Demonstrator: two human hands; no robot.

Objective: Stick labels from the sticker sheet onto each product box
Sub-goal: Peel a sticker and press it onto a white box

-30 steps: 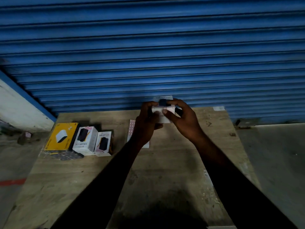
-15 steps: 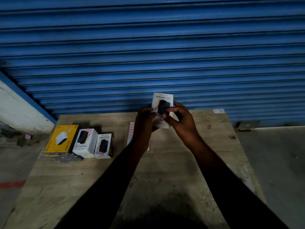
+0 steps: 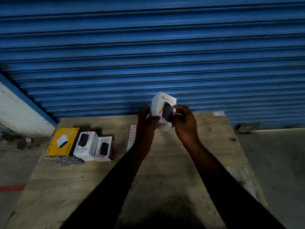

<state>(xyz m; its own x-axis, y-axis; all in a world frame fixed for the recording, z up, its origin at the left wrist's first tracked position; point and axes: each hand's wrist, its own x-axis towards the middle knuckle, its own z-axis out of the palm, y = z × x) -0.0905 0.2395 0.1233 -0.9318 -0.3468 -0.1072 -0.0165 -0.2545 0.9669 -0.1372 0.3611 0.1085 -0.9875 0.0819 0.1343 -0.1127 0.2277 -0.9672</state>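
Observation:
A white product box (image 3: pixel 160 104) printed with a black device is held upright above the far middle of the wooden table (image 3: pixel 165 171). My left hand (image 3: pixel 146 123) grips its lower left side and my right hand (image 3: pixel 185 124) pinches its right edge. The sticker sheet (image 3: pixel 132 135), with rows of pink-outlined labels, lies flat on the table partly hidden behind my left wrist. At the left of the table stand a yellow box (image 3: pixel 63 141), a white box (image 3: pixel 85 145) and a smaller white box (image 3: pixel 104 148), side by side.
A blue roller shutter (image 3: pixel 148 55) closes off the far side just behind the table. A small white paper (image 3: pixel 218 113) lies at the table's far right corner. Concrete floor (image 3: pixel 280 162) lies to the right and a red floor line (image 3: pixel 12 187) to the left.
The box has been turned from lying flat between both hands to standing upright with its printed front toward me. It has also risen slightly and tilted a little to the right.

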